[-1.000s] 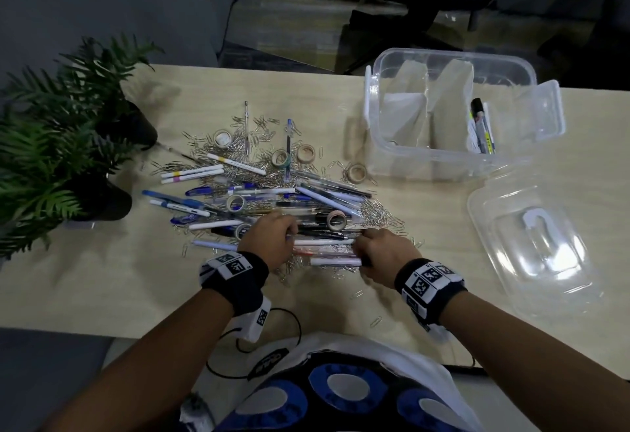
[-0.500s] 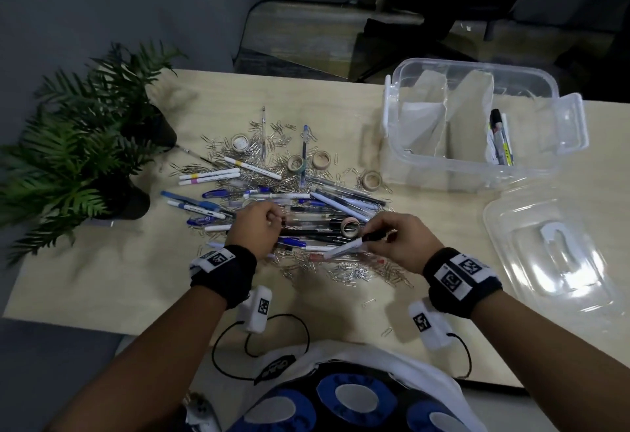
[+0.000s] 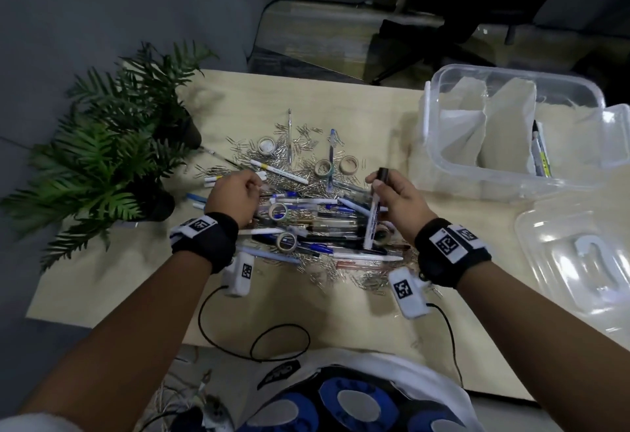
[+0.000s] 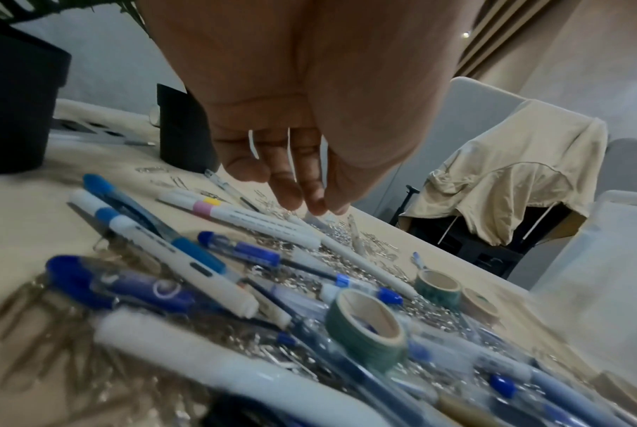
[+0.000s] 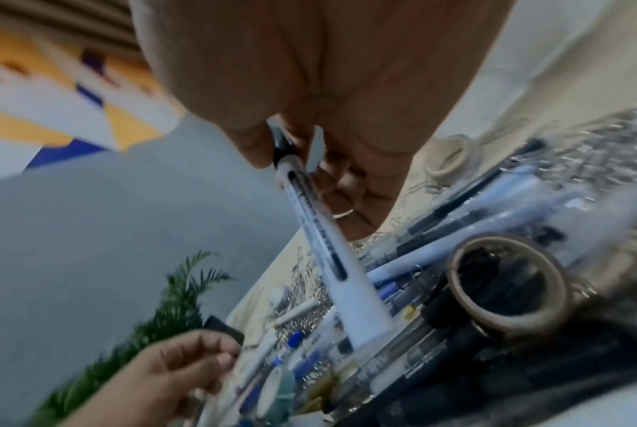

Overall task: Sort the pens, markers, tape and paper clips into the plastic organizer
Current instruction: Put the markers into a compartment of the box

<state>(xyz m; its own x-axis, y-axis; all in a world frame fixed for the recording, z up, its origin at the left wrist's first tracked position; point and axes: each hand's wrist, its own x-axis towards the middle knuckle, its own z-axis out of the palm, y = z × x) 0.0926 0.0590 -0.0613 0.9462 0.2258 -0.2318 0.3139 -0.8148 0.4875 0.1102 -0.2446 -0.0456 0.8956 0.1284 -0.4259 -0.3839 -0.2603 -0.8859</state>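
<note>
A heap of pens and markers (image 3: 317,227) lies mid-table with tape rolls (image 3: 324,167) and paper clips (image 3: 341,271) scattered through it. My right hand (image 3: 378,182) holds a white marker (image 3: 373,217) by its black cap end, steeply tilted, with its lower end still over the heap; the right wrist view shows the marker (image 5: 327,248) pinched between thumb and fingers. My left hand (image 3: 252,182) hovers over the heap's left side, fingers curled. In the left wrist view its fingertips (image 4: 309,202) reach the end of a white pen (image 4: 364,260). The clear organizer (image 3: 511,72) stands far right, one marker (image 3: 540,155) inside.
The organizer's clear lid (image 3: 579,261) lies upside down at the right, near the table edge. Two potted plants (image 3: 112,159) stand at the left edge. Paper dividers (image 3: 508,125) split the organizer. Bare table lies between the heap and my body.
My right hand has lifted the white marker off the heap and swung it from flat to nearly upright. My left hand has moved away from me, to the heap's left side.
</note>
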